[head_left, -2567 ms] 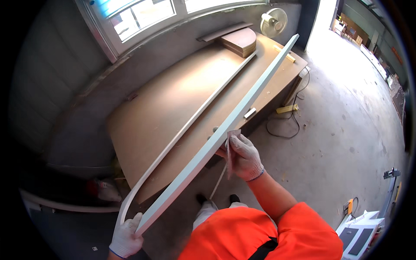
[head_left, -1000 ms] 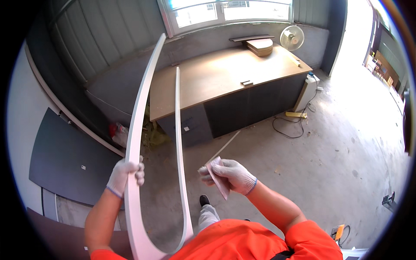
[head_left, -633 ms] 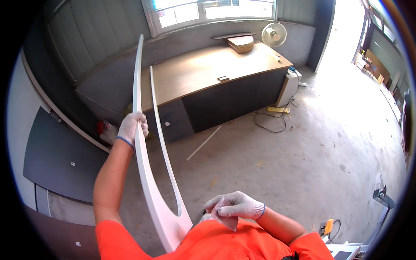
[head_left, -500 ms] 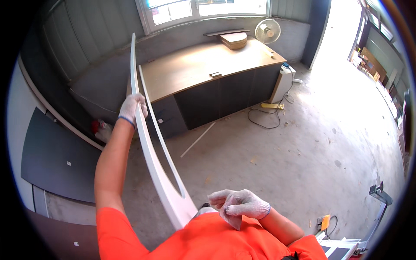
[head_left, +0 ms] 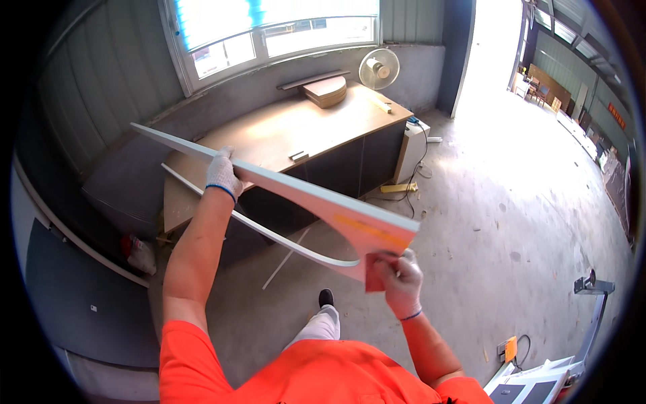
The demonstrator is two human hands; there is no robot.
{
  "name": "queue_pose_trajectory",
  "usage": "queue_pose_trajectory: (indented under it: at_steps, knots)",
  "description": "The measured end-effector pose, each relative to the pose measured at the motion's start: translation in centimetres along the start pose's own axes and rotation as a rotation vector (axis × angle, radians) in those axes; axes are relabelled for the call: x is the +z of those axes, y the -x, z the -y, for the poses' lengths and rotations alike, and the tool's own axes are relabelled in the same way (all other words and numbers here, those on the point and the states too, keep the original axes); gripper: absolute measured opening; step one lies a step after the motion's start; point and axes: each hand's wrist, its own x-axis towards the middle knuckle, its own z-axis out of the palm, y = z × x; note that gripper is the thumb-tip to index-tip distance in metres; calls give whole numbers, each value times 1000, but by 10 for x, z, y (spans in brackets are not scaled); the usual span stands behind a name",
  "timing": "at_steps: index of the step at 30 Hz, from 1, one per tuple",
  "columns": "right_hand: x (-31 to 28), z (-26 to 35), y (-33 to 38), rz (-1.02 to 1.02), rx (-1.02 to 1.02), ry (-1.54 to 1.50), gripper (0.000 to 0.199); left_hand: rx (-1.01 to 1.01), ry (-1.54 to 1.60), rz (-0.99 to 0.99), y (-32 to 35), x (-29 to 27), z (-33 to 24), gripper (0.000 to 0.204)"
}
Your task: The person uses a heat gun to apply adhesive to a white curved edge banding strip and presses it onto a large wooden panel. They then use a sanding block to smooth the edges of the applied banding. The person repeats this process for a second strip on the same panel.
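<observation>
A long white panel (head_left: pixel 303 192) with a curved cut-out stretches slantwise before me, its narrow end far left and its broad end near right. My left hand (head_left: pixel 224 174), in a white knit glove with a blue cuff, is closed around the upper strip. At the broad end my gloved right hand (head_left: pixel 404 283) pinches a reddish-brown piece of sandpaper (head_left: pixel 374 273) against the panel's end. An orange-yellow patch shows on the panel face there. The right fingertips are partly hidden behind the sandpaper and the panel.
Behind the panel stands a wood-topped workbench (head_left: pixel 262 145) with dark sides. On it lie curved stacked boards (head_left: pixel 324 91) and a small block (head_left: pixel 299 156); a fan (head_left: pixel 379 69) is at the back. A cable (head_left: pixel 412 195) trails on the floor. A metal stand (head_left: pixel 595 316) is at right.
The panel has swung from nearly upright to slantwise, its broad end now raised at right. My right hand has moved from my chest to that end with the sandpaper. My view has turned right.
</observation>
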Motion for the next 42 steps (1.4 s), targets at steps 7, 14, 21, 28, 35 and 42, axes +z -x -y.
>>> queue_pose_trajectory:
  at_steps: [7,14,21,28,35,42]
  knots:
    - [-2,-93,-161,-339,74,-75,19,-175,238,270,-82,67,28,56]
    - [-24,-197,-315,-374,243,-288,17,52,391,337,-366,22,28,31]
    - [5,-298,-516,-216,434,-325,28,70,148,122,-511,74,49,25]
    - [86,-445,-681,-94,630,-337,24,26,37,-226,-643,81,74,30]
    - [138,-535,-729,150,888,-421,28,-60,-41,-481,-781,36,115,37]
    - [166,-571,-644,-57,1087,-272,23,-197,-21,-578,-889,-36,173,32]
